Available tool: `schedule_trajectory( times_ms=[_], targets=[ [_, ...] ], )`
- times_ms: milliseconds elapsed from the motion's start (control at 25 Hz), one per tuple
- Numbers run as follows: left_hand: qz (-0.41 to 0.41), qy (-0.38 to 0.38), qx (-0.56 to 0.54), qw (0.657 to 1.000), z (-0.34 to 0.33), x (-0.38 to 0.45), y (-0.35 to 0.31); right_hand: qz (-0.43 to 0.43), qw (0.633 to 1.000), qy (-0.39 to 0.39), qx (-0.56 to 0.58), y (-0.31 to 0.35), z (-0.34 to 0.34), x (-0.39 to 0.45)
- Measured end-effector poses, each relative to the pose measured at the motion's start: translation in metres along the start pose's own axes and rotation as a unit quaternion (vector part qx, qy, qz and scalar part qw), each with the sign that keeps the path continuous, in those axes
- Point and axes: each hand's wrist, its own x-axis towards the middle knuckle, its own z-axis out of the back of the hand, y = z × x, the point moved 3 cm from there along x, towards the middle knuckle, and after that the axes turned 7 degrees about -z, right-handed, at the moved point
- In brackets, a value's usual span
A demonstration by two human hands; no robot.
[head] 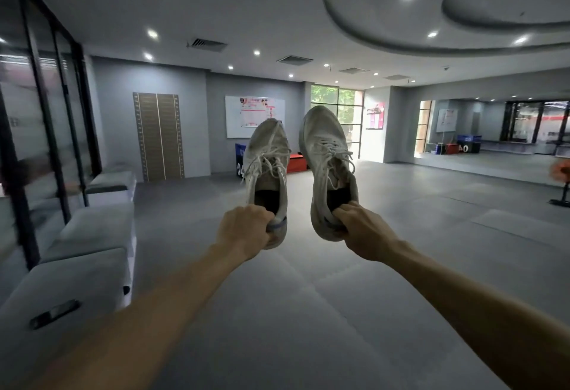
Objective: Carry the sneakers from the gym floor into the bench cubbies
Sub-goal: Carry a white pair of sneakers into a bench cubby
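Both hands, left hand [246, 229] and right hand [359, 230], grip a sneaker each, left sneaker [266, 158] and right sneaker [328, 155], by the heel, toes up; the bench cubbies [92, 235] lie at lower left, nearer the left hand.

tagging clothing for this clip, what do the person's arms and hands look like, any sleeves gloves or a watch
Both forearms are bare as far as the frame shows: no sleeves in view. The left hand and right hand wear no gloves, and no watch, band or ring is visible on either wrist or the fingers that show.
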Motion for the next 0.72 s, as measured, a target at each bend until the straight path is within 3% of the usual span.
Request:
schedule_trajectory(
  times_ms=[320,720],
  targets=[
    [0.037,0.006,0.003,0.999,-0.135,0.178,0.105,0.049,0.999,0.011,0.020,-0.074,-0.145,0.217],
    [0.072,-0.006,0.000,0.997,-0.298,0.390,0.294,0.068,0.996,0.012,0.052,-0.135,-0.313,0.502]
  ],
)
